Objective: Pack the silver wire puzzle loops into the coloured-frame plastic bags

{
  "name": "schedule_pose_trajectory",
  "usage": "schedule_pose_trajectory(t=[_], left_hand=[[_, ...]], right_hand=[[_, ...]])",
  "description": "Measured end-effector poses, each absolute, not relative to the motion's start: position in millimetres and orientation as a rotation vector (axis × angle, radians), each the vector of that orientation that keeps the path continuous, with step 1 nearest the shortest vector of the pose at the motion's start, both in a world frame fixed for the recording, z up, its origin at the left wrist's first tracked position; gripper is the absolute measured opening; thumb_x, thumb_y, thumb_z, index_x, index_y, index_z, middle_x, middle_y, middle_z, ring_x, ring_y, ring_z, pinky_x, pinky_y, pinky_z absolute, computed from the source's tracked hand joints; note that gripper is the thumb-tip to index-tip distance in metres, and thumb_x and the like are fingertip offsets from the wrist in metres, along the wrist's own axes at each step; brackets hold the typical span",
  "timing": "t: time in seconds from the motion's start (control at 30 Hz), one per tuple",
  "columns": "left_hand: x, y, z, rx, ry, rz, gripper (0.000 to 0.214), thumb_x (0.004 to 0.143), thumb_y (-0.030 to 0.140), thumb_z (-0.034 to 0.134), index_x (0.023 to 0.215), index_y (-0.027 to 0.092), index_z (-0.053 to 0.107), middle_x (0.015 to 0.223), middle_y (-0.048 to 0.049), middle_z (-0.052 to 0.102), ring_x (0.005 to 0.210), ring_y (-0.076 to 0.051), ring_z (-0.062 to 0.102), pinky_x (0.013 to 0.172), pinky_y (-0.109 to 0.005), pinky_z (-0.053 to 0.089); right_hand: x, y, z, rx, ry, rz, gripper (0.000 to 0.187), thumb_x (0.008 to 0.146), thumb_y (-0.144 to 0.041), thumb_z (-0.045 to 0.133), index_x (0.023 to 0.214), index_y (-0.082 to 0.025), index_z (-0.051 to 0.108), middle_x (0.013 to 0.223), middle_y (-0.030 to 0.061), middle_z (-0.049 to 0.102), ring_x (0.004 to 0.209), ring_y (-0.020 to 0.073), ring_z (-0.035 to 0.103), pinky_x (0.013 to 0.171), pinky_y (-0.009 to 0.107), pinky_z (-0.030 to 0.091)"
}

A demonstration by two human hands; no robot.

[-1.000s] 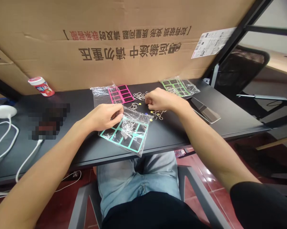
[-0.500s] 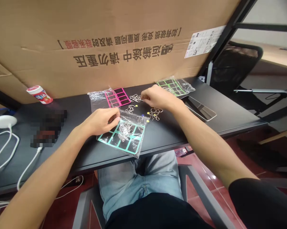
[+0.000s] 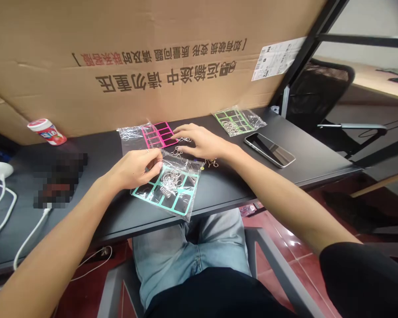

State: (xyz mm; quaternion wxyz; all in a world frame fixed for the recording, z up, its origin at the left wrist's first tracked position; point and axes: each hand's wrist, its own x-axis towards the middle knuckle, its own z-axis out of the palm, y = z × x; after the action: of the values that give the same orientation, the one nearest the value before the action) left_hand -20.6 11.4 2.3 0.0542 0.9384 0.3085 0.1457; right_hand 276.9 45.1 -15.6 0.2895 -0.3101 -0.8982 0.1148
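A clear plastic bag with a teal grid print [image 3: 172, 187] lies near the front edge of the black desk [image 3: 318, 161], with metal rings inside it. My left hand [image 3: 137, 167] is closed in a pinch on the bag's upper left edge. My right hand [image 3: 199, 140] lies flat with its fingers stretched out over loose metal rings [image 3: 214, 163] just behind the teal bag. Its fingertips reach toward a pink-grid bag [image 3: 152, 134].
A green-grid bag [image 3: 237, 120] with rings and a phone [image 3: 269, 149] lie at the right. A large cardboard sheet [image 3: 146, 57] stands behind the desk. A small red and white bottle [image 3: 46, 131] and white cables [image 3: 7, 198] lie at the left. A black chair [image 3: 321, 97] stands right.
My right hand has opened from a pinch over the loose rings and moved left, now flat on them. My left hand has kept its hold on the teal bag.
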Motion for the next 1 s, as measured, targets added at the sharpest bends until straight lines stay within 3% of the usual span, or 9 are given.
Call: schedule_pose_trajectory(t=[0.1,0.27,0.47,0.7,0.8,1.0], left_hand=[[-20.8,11.5,1.4,2.856,0.935,0.438,0.011,0.103,0.031,0.054,0.097,0.023,0.058,0.081,0.0004,0.067,0.07,-0.017,0.06,0.068,-0.032,0.043],[-20.5,10.5,1.3,2.855,0.923,0.433,0.012,0.104,0.03,0.053,0.095,0.023,0.057,0.08,0.0003,0.066,0.069,-0.017,0.06,0.067,-0.033,0.043],[-20.3,10.2,1.4,2.852,0.917,0.438,0.013,0.104,0.03,0.053,0.094,0.023,0.057,0.078,0.0,0.066,0.067,-0.017,0.059,0.065,-0.033,0.042],[-20.9,11.4,-0.3,2.855,0.918,0.434,0.012,0.103,0.03,0.054,0.095,0.023,0.058,0.08,-0.0003,0.067,0.069,-0.017,0.06,0.066,-0.033,0.042],[-20.7,11.2,0.5,2.851,0.921,0.422,0.012,0.103,0.03,0.054,0.094,0.023,0.057,0.08,0.0003,0.067,0.069,-0.017,0.06,0.067,-0.033,0.043],[-20.4,9.5,2.0,2.843,0.928,0.434,0.013,0.103,0.031,0.053,0.093,0.023,0.057,0.078,0.0001,0.066,0.067,-0.017,0.06,0.065,-0.033,0.042]], right_hand=[[275.4,53.0,-27.7,-0.814,-2.58,0.255,0.045,0.106,-0.032,0.064,0.149,-0.021,0.068,0.162,0.0163,0.06,0.147,0.0332,0.054,0.124,0.056,0.041],[267.8,53.9,-27.4,-0.775,-2.665,0.217,0.031,0.108,-0.023,0.056,0.129,-0.02,0.079,0.132,0.0129,0.077,0.124,0.028,0.068,0.113,0.048,0.05],[273.2,54.4,-20.5,-0.952,-2.615,0.188,0.019,0.101,-0.016,0.061,0.106,-0.018,0.08,0.111,0.0102,0.077,0.104,0.0235,0.069,0.094,0.037,0.051],[281.2,56.3,-19.0,-1.042,-2.529,0.261,0.024,0.091,-0.009,0.061,0.1,-0.019,0.081,0.098,0.0056,0.079,0.09,0.0189,0.069,0.084,0.034,0.049],[283.7,54.3,-16.3,-1.087,-2.48,0.283,0.026,0.091,-0.01,0.06,0.101,-0.02,0.082,0.095,0.0044,0.081,0.086,0.018,0.07,0.084,0.034,0.05],[292.2,52.8,-8.7,-1.183,-2.302,0.208,0.031,0.095,-0.015,0.055,0.108,-0.019,0.083,0.103,0.0074,0.083,0.098,0.0242,0.074,0.093,0.039,0.052]])
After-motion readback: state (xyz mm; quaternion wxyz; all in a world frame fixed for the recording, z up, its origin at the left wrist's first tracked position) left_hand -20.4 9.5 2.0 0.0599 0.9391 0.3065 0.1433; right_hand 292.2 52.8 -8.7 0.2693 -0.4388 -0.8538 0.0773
